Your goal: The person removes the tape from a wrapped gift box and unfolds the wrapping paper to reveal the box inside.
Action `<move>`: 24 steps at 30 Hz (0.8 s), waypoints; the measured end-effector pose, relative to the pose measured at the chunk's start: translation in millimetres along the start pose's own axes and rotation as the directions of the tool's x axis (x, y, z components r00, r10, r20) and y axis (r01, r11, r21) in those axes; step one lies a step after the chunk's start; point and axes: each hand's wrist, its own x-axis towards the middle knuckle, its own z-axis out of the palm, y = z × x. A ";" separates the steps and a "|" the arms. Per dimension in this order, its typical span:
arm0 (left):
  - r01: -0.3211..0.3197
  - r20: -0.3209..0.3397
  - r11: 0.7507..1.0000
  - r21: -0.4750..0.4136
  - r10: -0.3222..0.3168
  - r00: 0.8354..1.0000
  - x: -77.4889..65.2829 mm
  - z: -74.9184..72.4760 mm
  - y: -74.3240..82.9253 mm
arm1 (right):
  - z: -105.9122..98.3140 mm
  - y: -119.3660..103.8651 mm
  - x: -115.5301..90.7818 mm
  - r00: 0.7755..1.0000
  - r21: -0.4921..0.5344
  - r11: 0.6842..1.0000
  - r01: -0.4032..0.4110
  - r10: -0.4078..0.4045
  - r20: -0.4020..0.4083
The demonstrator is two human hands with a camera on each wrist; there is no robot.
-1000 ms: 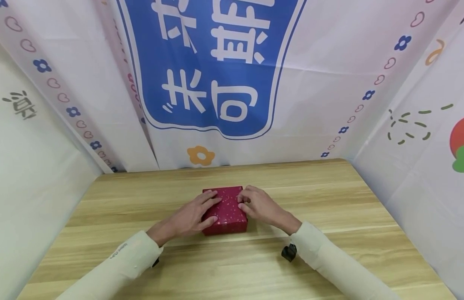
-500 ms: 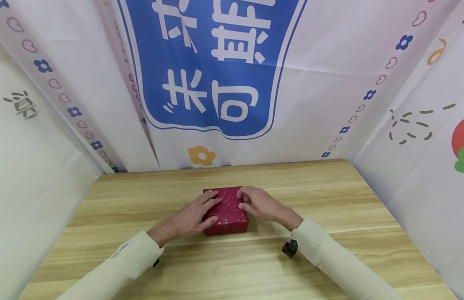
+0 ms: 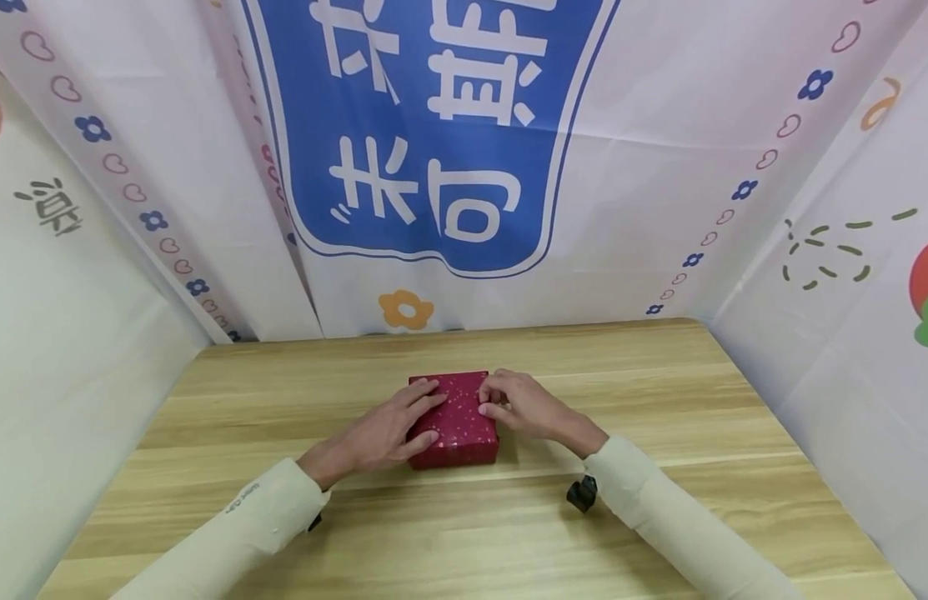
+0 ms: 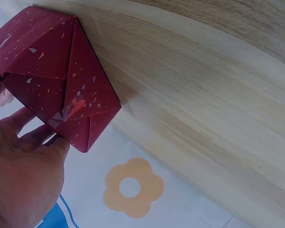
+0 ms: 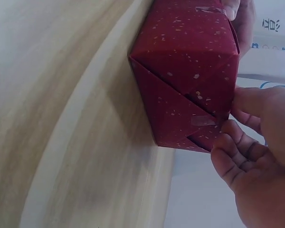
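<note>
A box wrapped in dark red speckled paper (image 3: 464,421) sits on the wooden table between both hands. My left hand (image 3: 392,427) rests over its left side, fingers spread and fairly straight across the top. At the right edge of the top, my right hand (image 3: 529,407) has its fingers curled, with thumb and fingertips on the paper. The right wrist view shows those fingertips at the upper edge of a folded end, close to a strip of clear tape (image 5: 203,120). Another piece of clear tape (image 4: 75,110), with a reddish glint, crosses the folds on the opposite end.
The wooden table (image 3: 448,533) extends around the box. Printed white cloth with a blue panel (image 3: 426,125) hangs behind it, and more white cloth hangs at both sides. A small black device (image 3: 582,493) sits below the right cuff.
The right thumb and fingertips shift slightly at the box's right edge. The left hand stays on the top, and the box keeps its place on the table; the whole view drifts a little.
</note>
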 end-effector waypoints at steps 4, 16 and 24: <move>-0.002 0.007 1.000 -0.007 0.002 1.000 1.2 -0.2 1.1 | 0.0 2.6 0.9 1.000 0.002 1.000 -0.007 0.007 0.026; 0.008 0.007 1.000 -0.006 -0.008 1.000 0.0 -0.7 0.2 | 5.5 7.9 0.8 0.999 0.070 0.998 0.004 -0.001 -0.043; 0.012 0.007 1.000 -0.012 -0.011 1.000 -0.7 0.1 -1.0 | 4.1 9.1 2.9 0.999 0.062 0.997 0.036 -0.034 -0.021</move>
